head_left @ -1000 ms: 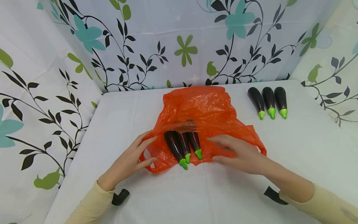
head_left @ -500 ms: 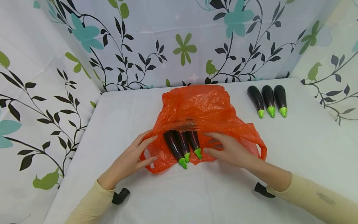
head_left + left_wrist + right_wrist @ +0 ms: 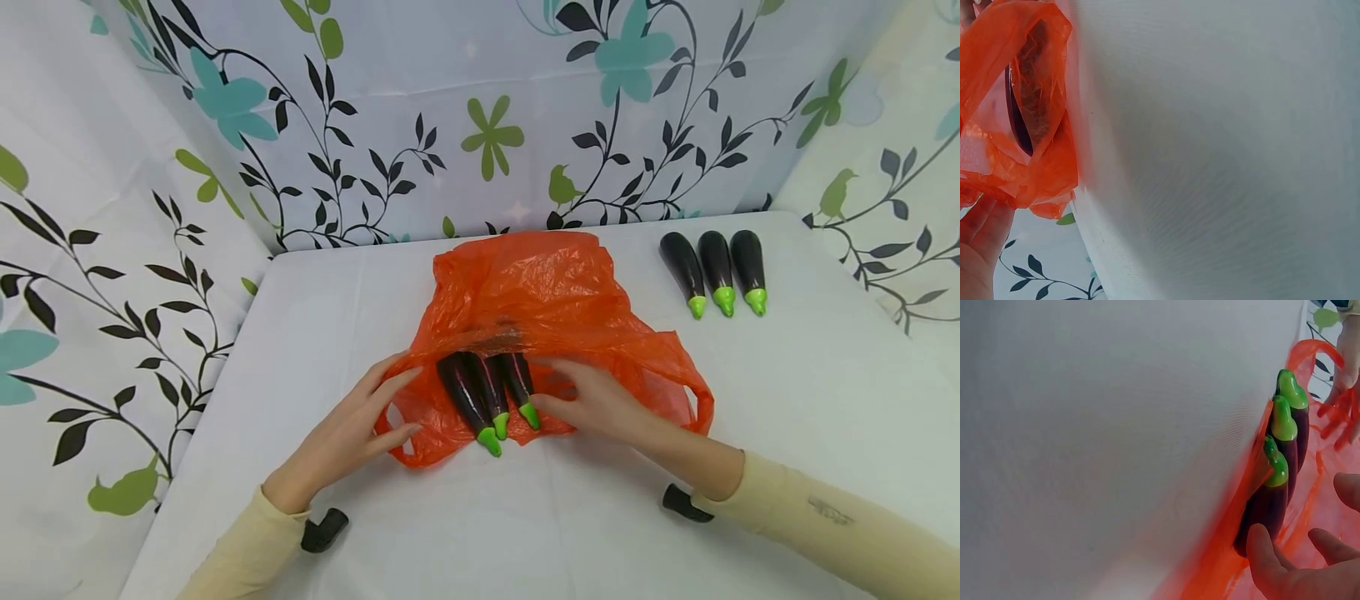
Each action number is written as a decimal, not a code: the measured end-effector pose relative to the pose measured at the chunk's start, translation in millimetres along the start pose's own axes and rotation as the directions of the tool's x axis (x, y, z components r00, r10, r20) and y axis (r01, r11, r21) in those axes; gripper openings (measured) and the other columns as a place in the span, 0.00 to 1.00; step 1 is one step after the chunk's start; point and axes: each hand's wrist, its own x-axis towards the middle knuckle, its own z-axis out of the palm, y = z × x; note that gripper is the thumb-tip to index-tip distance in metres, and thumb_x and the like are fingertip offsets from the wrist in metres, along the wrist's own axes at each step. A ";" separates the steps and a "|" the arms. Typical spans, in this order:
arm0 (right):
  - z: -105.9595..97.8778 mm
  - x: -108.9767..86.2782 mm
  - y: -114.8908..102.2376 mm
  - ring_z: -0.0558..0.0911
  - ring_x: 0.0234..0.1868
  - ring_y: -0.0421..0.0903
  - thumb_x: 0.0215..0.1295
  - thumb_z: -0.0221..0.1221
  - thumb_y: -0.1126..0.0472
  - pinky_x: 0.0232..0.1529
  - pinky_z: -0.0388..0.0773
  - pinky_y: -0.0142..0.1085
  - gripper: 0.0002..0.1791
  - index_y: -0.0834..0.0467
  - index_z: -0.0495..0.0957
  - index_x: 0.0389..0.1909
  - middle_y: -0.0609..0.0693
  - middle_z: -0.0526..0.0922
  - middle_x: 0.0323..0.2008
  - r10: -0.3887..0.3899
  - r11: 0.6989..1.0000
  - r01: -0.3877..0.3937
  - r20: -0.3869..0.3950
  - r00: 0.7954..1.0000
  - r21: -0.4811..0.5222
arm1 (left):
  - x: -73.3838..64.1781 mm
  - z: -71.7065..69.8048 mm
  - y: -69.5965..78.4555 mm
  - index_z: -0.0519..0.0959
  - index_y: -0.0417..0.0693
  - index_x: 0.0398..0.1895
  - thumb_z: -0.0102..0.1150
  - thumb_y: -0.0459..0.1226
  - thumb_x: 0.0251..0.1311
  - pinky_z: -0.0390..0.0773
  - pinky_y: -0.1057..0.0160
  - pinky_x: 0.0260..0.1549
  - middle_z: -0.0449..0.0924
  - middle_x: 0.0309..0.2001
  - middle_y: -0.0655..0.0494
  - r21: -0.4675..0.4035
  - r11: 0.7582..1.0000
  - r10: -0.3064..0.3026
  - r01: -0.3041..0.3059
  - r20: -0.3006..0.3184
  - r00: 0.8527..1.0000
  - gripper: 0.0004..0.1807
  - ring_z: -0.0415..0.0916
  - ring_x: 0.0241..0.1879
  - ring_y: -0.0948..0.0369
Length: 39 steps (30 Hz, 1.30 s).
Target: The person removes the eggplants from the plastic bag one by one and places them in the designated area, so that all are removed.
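Observation:
An orange plastic bag (image 3: 540, 275) lies on the white table, its mouth toward me. Three dark purple eggplants (image 3: 467, 392) with green stems lie side by side in the mouth, their far ends hidden under the bag's upper layer. My left hand (image 3: 333, 442) is at the bag's left edge, fingers spread against the plastic and thumb by the handle loop. My right hand (image 3: 600, 404) reaches in at the mouth's right side, fingertips close to the rightmost eggplant (image 3: 517, 383). In the right wrist view a fingertip (image 3: 1259, 540) overlaps the nearest eggplant (image 3: 1266, 506).
Three more eggplants (image 3: 716, 267) lie in a row at the table's back right. Behind the table (image 3: 465, 533) hangs a white curtain (image 3: 517, 75) with leaves and flowers. Black wrist bands (image 3: 324, 530) show at both forearms.
My right hand has moved left over the bag, up to the rightmost eggplant. The left hand and the bag stay nearly where they were.

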 end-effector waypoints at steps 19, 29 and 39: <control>11.4 19.3 2.7 0.72 0.55 0.48 0.57 0.62 0.48 0.55 0.72 0.48 0.31 0.44 0.67 0.62 0.46 0.72 0.55 0.068 0.997 -0.068 -0.001 0.998 -0.033 | -0.8 1.9 -0.3 0.58 0.57 0.68 0.67 0.45 0.50 0.76 0.56 0.51 0.53 0.69 0.54 0.003 1.000 0.014 -0.014 -0.007 1.000 0.42 0.59 0.65 0.57; 13.0 25.0 2.8 0.74 0.52 0.46 0.57 0.62 0.49 0.53 0.74 0.45 0.31 0.43 0.66 0.63 0.46 0.72 0.54 0.042 0.999 -0.042 0.026 0.999 -0.027 | -0.3 1.3 -0.2 0.59 0.54 0.67 0.66 0.46 0.50 0.75 0.56 0.52 0.53 0.69 0.53 0.014 0.999 0.032 -0.032 -0.020 0.999 0.41 0.59 0.65 0.57; 14.8 27.0 3.8 0.73 0.54 0.47 0.58 0.61 0.52 0.55 0.74 0.46 0.32 0.46 0.65 0.64 0.47 0.71 0.56 -0.019 0.998 0.024 0.081 0.997 -0.057 | -1.4 0.6 0.0 0.57 0.58 0.68 0.66 0.46 0.51 0.75 0.57 0.52 0.53 0.69 0.55 0.004 1.000 0.012 -0.012 -0.004 1.000 0.41 0.59 0.64 0.58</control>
